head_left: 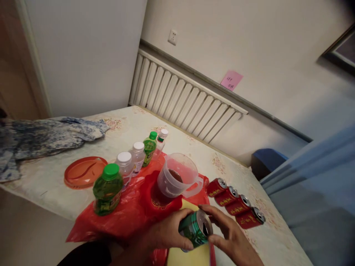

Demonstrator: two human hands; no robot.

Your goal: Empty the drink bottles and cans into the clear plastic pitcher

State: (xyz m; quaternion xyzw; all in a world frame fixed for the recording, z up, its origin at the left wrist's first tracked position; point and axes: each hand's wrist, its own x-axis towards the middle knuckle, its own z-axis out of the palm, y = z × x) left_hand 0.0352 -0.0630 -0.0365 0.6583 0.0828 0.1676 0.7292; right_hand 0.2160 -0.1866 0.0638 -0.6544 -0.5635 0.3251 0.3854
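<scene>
My left hand (pixel 173 231) is closed around the side of a green drink can (pixel 193 233), thumb below and fingers above. The can is tilted, its silver top and dark opening facing right. My right hand (pixel 230 232) holds the can near the top rim, thumb and forefinger curved on either side. Under the hands is a yellow sheet or cloth (pixel 190 256) on a red plastic bag (pixel 133 218). Just beyond stands a clear plastic measuring jug (pixel 170 183) with dark liquid in it, its handle towards the right.
Red cans (pixel 231 201) line up on the right. Left of the jug stand a large green-capped bottle (pixel 108 194), two white-lidded jars (pixel 137 159), a smaller green bottle (pixel 149 147) and a clear bottle (pixel 161 140). An orange lid (pixel 84 171) and patterned fabric (pixel 50 136) lie left.
</scene>
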